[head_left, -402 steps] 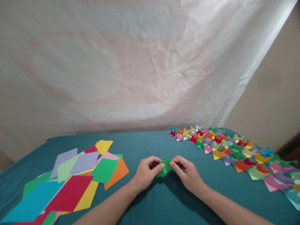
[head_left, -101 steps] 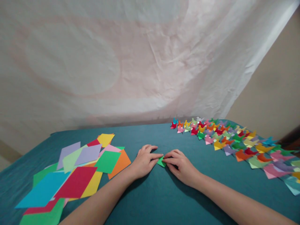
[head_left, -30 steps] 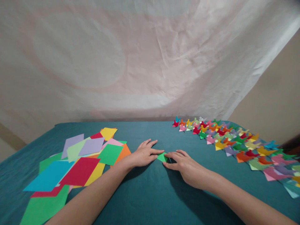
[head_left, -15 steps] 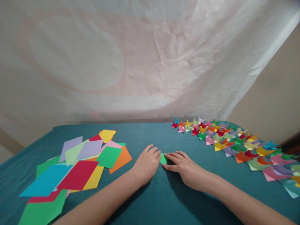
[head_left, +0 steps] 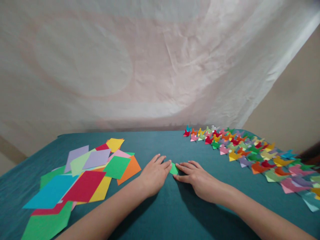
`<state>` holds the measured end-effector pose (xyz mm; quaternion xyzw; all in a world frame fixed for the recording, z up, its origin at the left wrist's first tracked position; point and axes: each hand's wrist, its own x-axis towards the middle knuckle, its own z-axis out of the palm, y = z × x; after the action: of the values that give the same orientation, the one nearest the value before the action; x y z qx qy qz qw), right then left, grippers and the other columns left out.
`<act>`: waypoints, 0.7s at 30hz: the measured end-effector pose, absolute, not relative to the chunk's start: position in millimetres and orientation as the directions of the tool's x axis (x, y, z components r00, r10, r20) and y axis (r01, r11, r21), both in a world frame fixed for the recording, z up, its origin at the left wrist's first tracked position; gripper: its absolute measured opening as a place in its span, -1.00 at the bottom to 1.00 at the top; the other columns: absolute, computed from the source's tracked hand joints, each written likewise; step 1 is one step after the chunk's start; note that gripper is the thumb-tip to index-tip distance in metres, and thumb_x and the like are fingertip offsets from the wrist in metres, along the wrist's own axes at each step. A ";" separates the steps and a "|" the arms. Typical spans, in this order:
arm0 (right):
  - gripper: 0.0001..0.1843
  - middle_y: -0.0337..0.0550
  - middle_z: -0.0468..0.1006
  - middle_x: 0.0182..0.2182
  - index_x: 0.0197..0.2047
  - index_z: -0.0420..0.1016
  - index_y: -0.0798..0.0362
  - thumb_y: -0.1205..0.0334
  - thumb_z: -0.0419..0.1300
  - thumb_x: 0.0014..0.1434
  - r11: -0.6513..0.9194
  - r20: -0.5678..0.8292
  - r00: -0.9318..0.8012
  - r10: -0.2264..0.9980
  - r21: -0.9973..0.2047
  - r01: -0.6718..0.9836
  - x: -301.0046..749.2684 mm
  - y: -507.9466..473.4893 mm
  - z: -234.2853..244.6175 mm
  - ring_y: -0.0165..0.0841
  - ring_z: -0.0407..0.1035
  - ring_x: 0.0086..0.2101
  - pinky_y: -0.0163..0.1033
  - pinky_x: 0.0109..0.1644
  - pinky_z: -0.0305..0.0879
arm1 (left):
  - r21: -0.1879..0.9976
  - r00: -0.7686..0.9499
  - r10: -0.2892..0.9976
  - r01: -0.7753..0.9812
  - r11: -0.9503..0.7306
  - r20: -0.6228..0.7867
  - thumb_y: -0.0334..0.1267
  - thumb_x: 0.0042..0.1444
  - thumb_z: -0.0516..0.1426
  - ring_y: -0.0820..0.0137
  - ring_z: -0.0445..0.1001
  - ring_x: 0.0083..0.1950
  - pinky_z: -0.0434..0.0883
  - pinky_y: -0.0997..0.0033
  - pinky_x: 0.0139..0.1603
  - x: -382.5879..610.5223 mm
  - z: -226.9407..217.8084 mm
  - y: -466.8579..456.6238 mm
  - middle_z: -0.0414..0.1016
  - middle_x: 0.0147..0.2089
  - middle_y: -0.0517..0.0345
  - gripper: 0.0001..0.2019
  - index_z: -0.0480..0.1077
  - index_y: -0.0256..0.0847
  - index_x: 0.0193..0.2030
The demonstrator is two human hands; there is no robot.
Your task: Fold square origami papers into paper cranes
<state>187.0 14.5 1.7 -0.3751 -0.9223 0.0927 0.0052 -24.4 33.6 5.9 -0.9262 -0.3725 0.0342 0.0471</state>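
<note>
A small folded piece of green paper (head_left: 174, 169) lies on the teal cloth between my hands. My left hand (head_left: 156, 174) is at its left edge, fingers stretched forward and slightly apart, with the index fingertip at the paper; the thumb is hidden. From the right, my right hand (head_left: 195, 177) holds the paper down, index finger at its upper right and thumb at its lower right. The other right fingers stretch out above the cloth. Part of the paper's outline is covered by my fingers.
Loose coloured paper sheets (head_left: 85, 186) overlap in a pile on the left. Several rows of small folded paper birds (head_left: 235, 155) stand along the right side. The teal tablecloth (head_left: 155, 141) covers the table, and a pale hanging sheet (head_left: 150, 66) rises behind its far edge.
My left hand's fingers have straightened and spread a little, and the hand has shifted slightly at the green paper's left edge. My right hand stays almost still.
</note>
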 end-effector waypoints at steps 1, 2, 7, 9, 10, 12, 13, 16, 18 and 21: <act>-0.33 0.00 0.14 0.24 0.18 0.27 -0.16 0.52 -0.03 0.03 0.700 -0.064 -0.718 0.693 -0.175 0.692 187.0 14.6 1.8 -0.13 0.03 0.19 0.13 0.19 -0.13 | -0.109 0.717 0.696 0.689 -0.716 -0.037 -0.36 0.24 -0.10 0.17 0.11 0.28 0.00 0.11 0.27 -24.6 7.1 33.2 0.26 0.23 0.08 -0.62 0.27 -0.21 0.17; -0.33 0.00 0.14 0.24 0.18 0.27 -0.16 0.52 -0.02 0.03 0.700 -0.067 -0.717 0.694 -0.174 0.693 187.0 14.7 1.9 -0.13 0.03 0.19 0.13 0.19 -0.14 | -0.107 0.715 0.698 0.691 -0.715 -0.044 -0.37 0.24 -0.10 0.16 0.11 0.28 0.00 0.11 0.26 -24.8 8.4 32.8 0.27 0.23 0.06 -0.62 0.28 -0.23 0.16; -0.34 0.00 0.13 0.25 0.19 0.26 -0.16 0.51 -0.01 0.03 0.702 -0.066 -0.720 0.691 -0.176 0.690 186.9 14.7 2.7 -0.14 0.03 0.19 0.14 0.20 -0.16 | -0.099 0.712 0.701 0.696 -0.712 -0.039 -0.37 0.23 -0.10 0.12 0.12 0.27 0.05 0.10 0.24 -25.7 14.8 30.6 0.32 0.18 0.03 -0.64 0.33 -0.25 0.11; -0.33 -0.01 0.13 0.25 0.18 0.27 -0.16 0.52 -0.02 0.02 0.700 -0.069 -0.718 0.692 -0.178 0.692 186.6 14.5 3.1 -0.14 0.03 0.19 0.14 0.20 -0.16 | -0.105 0.707 0.706 0.700 -0.707 -0.038 -0.38 0.22 -0.08 0.13 0.14 0.26 0.06 0.12 0.23 -25.1 17.9 29.0 0.34 0.16 0.01 -0.65 0.36 -0.25 0.08; -0.32 -0.01 0.13 0.24 0.18 0.27 -0.16 0.52 -0.02 0.02 0.698 -0.070 -0.717 0.694 -0.179 0.693 186.4 14.4 3.2 -0.13 0.03 0.19 0.15 0.19 -0.16 | -0.114 0.706 0.708 0.700 -0.705 -0.040 -0.39 0.21 -0.07 0.13 0.15 0.25 0.06 0.12 0.23 -24.6 19.4 27.9 0.36 0.14 -0.01 -0.66 0.37 -0.26 0.06; -0.31 -0.01 0.13 0.24 0.18 0.27 -0.16 0.52 -0.02 0.00 0.695 -0.069 -0.714 0.697 -0.179 0.696 186.0 14.2 3.5 -0.13 0.03 0.19 0.15 0.19 -0.15 | -0.141 0.706 0.707 0.697 -0.703 -0.041 -0.39 0.18 -0.04 0.13 0.17 0.24 0.07 0.12 0.22 -23.1 21.4 25.3 0.38 0.11 -0.03 -0.68 0.42 -0.28 0.01; -0.31 -0.01 0.14 0.24 0.18 0.27 -0.15 0.53 -0.02 0.00 0.695 -0.066 -0.714 0.697 -0.179 0.696 185.8 14.0 3.7 -0.13 0.03 0.19 0.15 0.19 -0.15 | -0.156 0.710 0.703 0.691 -0.706 -0.036 -0.39 0.17 -0.02 0.13 0.17 0.24 0.07 0.13 0.22 -22.3 21.7 24.0 0.40 0.10 -0.03 -0.70 0.44 -0.28 -0.03; -0.32 0.00 0.14 0.24 0.18 0.28 -0.13 0.53 -0.02 0.00 0.695 -0.059 -0.713 0.699 -0.178 0.697 185.5 13.5 4.1 -0.13 0.04 0.19 0.15 0.19 -0.14 | -0.170 0.741 0.671 0.660 -0.732 -0.013 -0.41 0.13 0.01 0.16 0.19 0.22 0.06 0.14 0.23 -19.8 18.6 21.0 0.44 0.05 0.00 -0.75 0.50 -0.25 -0.17; -0.32 0.01 0.15 0.24 0.18 0.28 -0.12 0.52 -0.02 -0.01 0.695 -0.056 -0.712 0.699 -0.180 0.696 185.6 13.1 4.1 -0.13 0.04 0.19 0.14 0.19 -0.14 | -0.155 0.758 0.652 0.643 -0.750 -0.012 -0.42 0.11 0.03 0.19 0.26 0.17 0.07 0.16 0.23 -17.9 14.7 20.2 0.46 0.02 0.00 -0.77 0.52 -0.24 -0.25; -0.32 0.01 0.15 0.23 0.18 0.28 -0.12 0.52 -0.02 0.00 0.700 -0.045 -0.717 0.696 -0.182 0.691 186.1 13.0 3.1 -0.14 0.05 0.18 0.14 0.19 -0.15 | -0.136 0.756 0.654 0.647 -0.750 -0.008 -0.42 0.10 0.05 0.22 0.38 0.04 0.12 0.17 0.20 -14.8 10.4 20.6 0.50 -0.05 -0.06 -0.81 0.52 -0.29 -0.31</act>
<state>186.1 13.0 3.1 -0.3760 -0.9218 0.0933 0.0134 -14.8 20.6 10.4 -0.9350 -0.3480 0.0273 0.0624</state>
